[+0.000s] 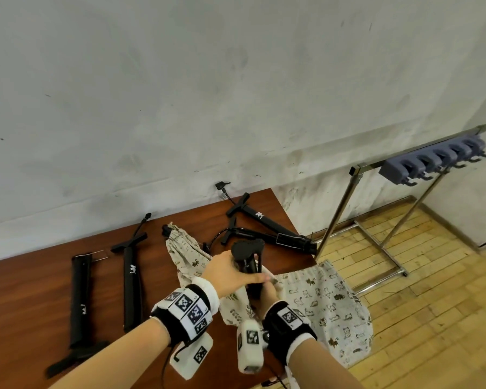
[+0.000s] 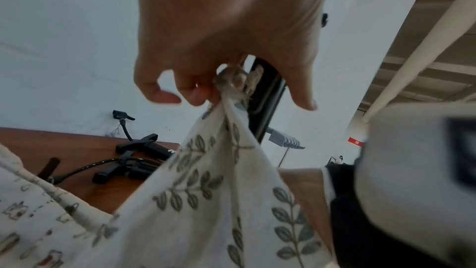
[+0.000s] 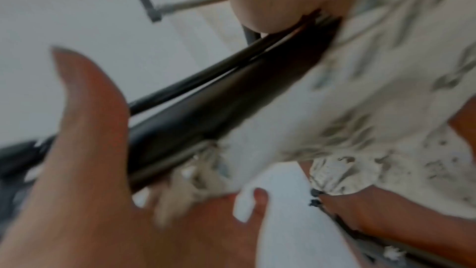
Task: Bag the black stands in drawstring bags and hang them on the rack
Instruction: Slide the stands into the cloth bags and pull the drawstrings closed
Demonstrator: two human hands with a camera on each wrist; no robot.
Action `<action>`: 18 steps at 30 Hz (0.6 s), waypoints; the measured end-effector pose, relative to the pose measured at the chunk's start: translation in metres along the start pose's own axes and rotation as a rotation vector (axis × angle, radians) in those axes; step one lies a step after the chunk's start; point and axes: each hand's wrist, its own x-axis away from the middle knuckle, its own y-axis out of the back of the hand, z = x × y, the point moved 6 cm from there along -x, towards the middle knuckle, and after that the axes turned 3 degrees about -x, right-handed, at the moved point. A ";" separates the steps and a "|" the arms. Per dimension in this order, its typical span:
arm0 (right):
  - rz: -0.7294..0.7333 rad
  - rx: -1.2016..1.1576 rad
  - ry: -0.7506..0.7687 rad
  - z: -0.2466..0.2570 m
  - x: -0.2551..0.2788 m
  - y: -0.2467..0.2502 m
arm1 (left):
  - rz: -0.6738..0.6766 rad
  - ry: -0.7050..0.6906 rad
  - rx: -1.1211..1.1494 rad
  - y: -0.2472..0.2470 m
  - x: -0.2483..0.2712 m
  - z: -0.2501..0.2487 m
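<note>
My left hand pinches the gathered rim of a leaf-print drawstring bag against a black stand that sticks up out of it. The pinching fingers show clearly in the left wrist view, with the stand behind them. Just below, my right hand wraps round the stand's shaft at the bag's mouth; that view is blurred. A frayed cord end lies by the right fingers. The rack with grey hooks stands to the right.
On the brown table lie several loose black stands. A cat-print bag with a stand in it lies mid-table. Another cat-print bag hangs over the right edge. Wooden floor is beyond.
</note>
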 end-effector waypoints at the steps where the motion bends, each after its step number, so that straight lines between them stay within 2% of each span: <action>1: -0.001 0.155 0.018 0.001 0.003 0.000 | -0.041 -0.004 -0.006 0.003 0.000 -0.001; 3: 0.010 0.648 0.099 0.015 0.007 0.001 | -0.085 -0.038 -0.027 0.007 0.002 -0.006; 6: 0.118 1.599 0.211 0.034 0.002 -0.003 | -0.069 -0.026 -0.027 0.011 -0.001 0.007; 7: 0.123 1.782 0.252 0.041 -0.005 -0.003 | -0.065 -0.012 0.006 0.012 -0.004 0.014; 10: 0.083 2.020 0.483 0.076 -0.009 -0.018 | -0.062 -0.007 0.049 0.018 -0.017 0.026; 11: 0.110 2.073 0.554 0.084 -0.006 -0.023 | -0.047 -0.010 0.050 0.019 -0.020 0.028; 13: 0.111 2.241 0.613 0.099 0.007 -0.031 | -0.017 -0.025 0.016 0.020 -0.026 0.025; 18: -0.173 2.532 0.712 0.129 0.048 -0.044 | 0.045 -0.052 -0.065 0.020 -0.035 0.014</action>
